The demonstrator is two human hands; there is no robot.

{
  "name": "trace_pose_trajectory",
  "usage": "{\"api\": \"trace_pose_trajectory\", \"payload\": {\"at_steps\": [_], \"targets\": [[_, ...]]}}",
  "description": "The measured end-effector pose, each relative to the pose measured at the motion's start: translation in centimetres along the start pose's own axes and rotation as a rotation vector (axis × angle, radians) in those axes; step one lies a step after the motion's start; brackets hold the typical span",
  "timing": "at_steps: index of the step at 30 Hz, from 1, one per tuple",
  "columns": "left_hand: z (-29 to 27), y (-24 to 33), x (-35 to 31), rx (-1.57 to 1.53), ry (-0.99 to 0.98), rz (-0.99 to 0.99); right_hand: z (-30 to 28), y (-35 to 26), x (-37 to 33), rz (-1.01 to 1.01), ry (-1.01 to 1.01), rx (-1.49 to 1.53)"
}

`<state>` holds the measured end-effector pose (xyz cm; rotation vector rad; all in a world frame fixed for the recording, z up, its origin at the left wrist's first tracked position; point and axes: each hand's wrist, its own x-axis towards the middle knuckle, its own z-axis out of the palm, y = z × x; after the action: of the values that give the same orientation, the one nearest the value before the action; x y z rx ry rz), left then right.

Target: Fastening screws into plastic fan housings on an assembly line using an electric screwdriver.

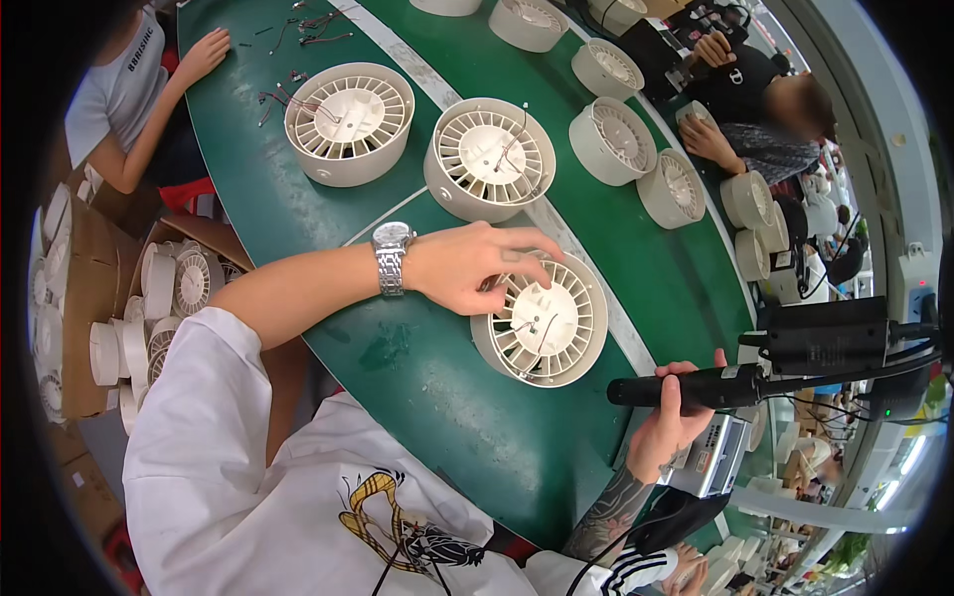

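Observation:
My left hand, with a metal watch on its wrist, is over the upper left rim of a white round vented housing. Its fingers are bent and apart, with nothing visible between them; whether they touch the rim I cannot tell. Thin wires lie on the hub of this housing. To the right, my right hand is wrapped round a black cylindrical corded tool, like an electric screwdriver. Its dark end points left, toward the housing. Beyond my left hand stand two similar housings with loose wires.
More white housings line the green table on the far side. Small wires lie at the far left. Cardboard boxes of housings stand at left. A silver box-shaped device is below the tool. People sit across and at left.

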<state>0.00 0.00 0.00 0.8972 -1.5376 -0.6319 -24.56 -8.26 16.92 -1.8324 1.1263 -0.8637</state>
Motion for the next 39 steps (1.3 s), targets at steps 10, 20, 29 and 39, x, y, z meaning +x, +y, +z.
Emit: {"api": "trace_pose_trajectory", "payload": {"at_steps": [10, 20, 29, 39], "targets": [[0.9, 0.4, -0.9, -0.070, 0.004, -0.077, -0.2, -0.1, -0.7, -0.009, -0.009, 0.022], [1.9, 1.2, -1.6, -0.083, -0.004, -0.084, -0.7, 1.5, -2.0, -0.011, 0.011, 0.008], [2.8, 0.5, -2.1, -0.087, 0.022, -0.029, -0.7, 1.7, -2.3, -0.040, 0.054, -0.004], [3.6, 0.3, -3.4, -0.105, -0.021, -0.085, -0.4, 3.4, -4.6, 0.032, 0.096, -0.092]]}}
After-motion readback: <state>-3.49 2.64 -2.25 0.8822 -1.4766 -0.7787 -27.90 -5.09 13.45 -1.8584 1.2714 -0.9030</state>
